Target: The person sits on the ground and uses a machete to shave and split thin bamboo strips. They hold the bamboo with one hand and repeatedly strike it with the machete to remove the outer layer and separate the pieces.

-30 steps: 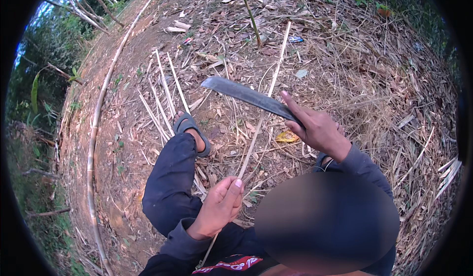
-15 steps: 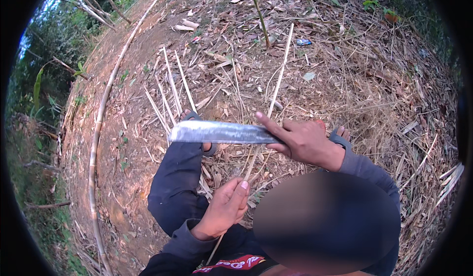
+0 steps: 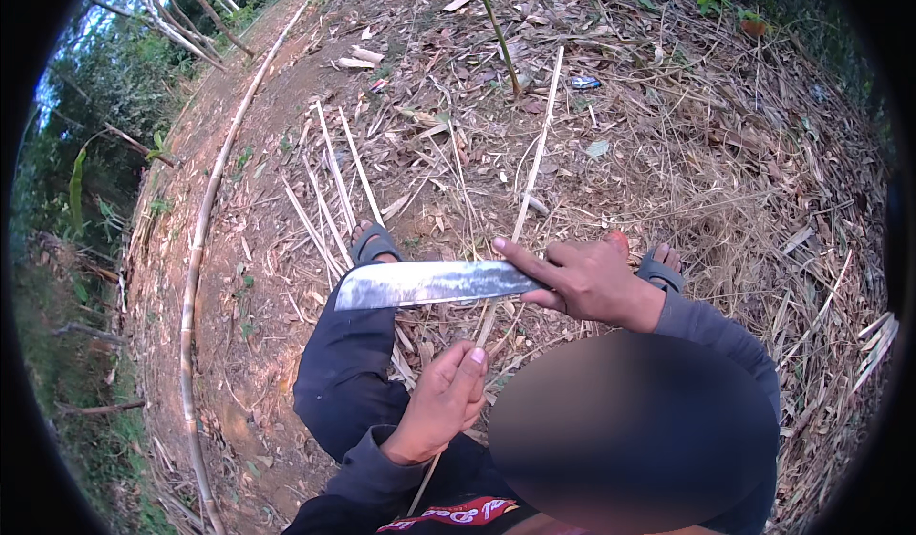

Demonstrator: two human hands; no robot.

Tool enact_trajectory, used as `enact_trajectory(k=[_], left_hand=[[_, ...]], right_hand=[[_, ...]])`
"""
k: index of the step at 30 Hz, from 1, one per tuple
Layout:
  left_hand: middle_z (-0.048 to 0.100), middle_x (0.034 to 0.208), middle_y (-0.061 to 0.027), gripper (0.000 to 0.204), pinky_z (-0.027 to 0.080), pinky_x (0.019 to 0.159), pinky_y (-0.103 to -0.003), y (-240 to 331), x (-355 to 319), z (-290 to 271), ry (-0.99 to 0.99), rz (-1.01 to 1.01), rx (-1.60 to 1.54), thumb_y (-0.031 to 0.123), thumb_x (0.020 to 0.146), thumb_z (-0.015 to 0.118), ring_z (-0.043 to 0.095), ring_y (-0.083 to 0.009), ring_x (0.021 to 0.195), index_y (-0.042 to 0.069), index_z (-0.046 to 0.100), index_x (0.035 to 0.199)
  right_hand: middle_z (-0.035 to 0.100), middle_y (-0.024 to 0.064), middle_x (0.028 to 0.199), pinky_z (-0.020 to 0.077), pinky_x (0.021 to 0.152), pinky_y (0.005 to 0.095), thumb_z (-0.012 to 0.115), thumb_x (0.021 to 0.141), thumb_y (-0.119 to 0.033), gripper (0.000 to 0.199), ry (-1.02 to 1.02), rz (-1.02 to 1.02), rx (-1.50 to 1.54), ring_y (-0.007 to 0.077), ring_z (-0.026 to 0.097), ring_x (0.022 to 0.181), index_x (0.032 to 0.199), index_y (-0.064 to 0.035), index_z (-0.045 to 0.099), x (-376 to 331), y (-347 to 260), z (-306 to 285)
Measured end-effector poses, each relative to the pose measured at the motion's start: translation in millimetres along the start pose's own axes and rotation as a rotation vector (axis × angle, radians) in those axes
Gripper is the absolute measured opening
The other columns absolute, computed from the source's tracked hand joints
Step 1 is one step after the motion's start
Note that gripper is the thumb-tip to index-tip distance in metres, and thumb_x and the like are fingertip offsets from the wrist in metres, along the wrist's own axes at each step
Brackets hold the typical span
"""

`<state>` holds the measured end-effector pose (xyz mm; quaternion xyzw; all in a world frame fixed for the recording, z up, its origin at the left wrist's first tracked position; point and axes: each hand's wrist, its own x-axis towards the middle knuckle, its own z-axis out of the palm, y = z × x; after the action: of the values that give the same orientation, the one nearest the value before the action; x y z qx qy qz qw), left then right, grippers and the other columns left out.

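While the person's left hand [image 3: 439, 406] sits low with its fingers curled tight round a bamboo strip [image 3: 538, 158], thumb on top, I read the clock from that fist. The strip's long end runs out past twelve, and its short tail drops toward half past six, over the lap. At two o'clock the right hand [image 3: 601, 282] has its fingers wrapped round the handle end of a machete [image 3: 429, 285], forefinger stretched along the blade. The machete lies across twelve, tip to nine, passing over the strip; whether they touch, I can't tell. Beyond the left sandal [image 3: 375, 242], at eleven, more pale strips [image 3: 334, 158] fan out on littered soil. A jointed bamboo pole [image 3: 188, 325] curves past nine, while a small blue packet [image 3: 584, 83] lies farther off at one, near a green stem [image 3: 494, 34].
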<state>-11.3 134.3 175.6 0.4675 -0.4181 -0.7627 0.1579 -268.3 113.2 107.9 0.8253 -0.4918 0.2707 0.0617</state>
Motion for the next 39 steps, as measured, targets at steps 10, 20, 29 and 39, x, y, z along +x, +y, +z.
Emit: enact_trajectory(k=[10, 20, 29, 39], left_hand=[[0.032, 0.065, 0.0065, 0.02, 0.019, 0.041, -0.021, -11.5, 4.8, 0.9, -0.055, -0.113, -0.032, 0.027, 0.109, 0.044, 0.024, -0.0028, 0.048, 0.01, 0.047, 0.1], [0.032, 0.065, 0.0075, 0.025, 0.019, 0.042, -0.022, -7.1, -6.0, -1.2, -0.152, -0.123, 0.045, 0.031, 0.109, 0.043, 0.022, -0.0021, 0.047, 0.01, 0.046, 0.096], [0.03, 0.065, 0.0076, 0.023, 0.019, 0.045, -0.021, -9.6, -1.1, 3.7, -0.159, 0.098, -0.008, 0.028, 0.11, 0.041, 0.023, -0.002, 0.05, 0.007, 0.048, 0.104], [0.043, 0.068, 0.0045, 0.023, 0.03, 0.044, -0.02, -11.7, 8.0, -8.7, -0.027, 0.288, 0.06, 0.025, 0.109, 0.043, 0.037, -0.003, 0.049, 0.005, 0.049, 0.121]], right_hand=[[0.05, 0.0042, 0.068, 0.045, 0.046, 0.0391, 0.058, 0.098, -0.042, 0.058, 0.083, 0.296, -0.08, 0.0212, 0.05, 0.048, 0.152, -0.0262, 0.042, -16.1, 34.3, 11.0], [0.044, 0.0032, 0.061, 0.0333, 0.048, 0.0325, 0.047, 0.106, -0.034, 0.048, 0.432, 0.812, 0.155, 0.0122, 0.038, 0.05, 0.152, -0.0239, 0.042, -33.1, 117.4, 12.4], [0.041, 0.0018, 0.06, 0.032, 0.05, 0.03, 0.043, 0.108, -0.029, 0.048, 0.299, 0.521, 0.287, 0.0094, 0.038, 0.053, 0.154, -0.0152, 0.039, -29.6, 50.7, -8.6], [0.044, -0.0044, 0.058, 0.0338, 0.04, 0.0187, 0.04, 0.109, -0.038, 0.045, 0.537, 0.933, 1.017, 0.0033, 0.042, 0.045, 0.138, -0.0063, 0.055, -37.5, 66.9, 5.6]])
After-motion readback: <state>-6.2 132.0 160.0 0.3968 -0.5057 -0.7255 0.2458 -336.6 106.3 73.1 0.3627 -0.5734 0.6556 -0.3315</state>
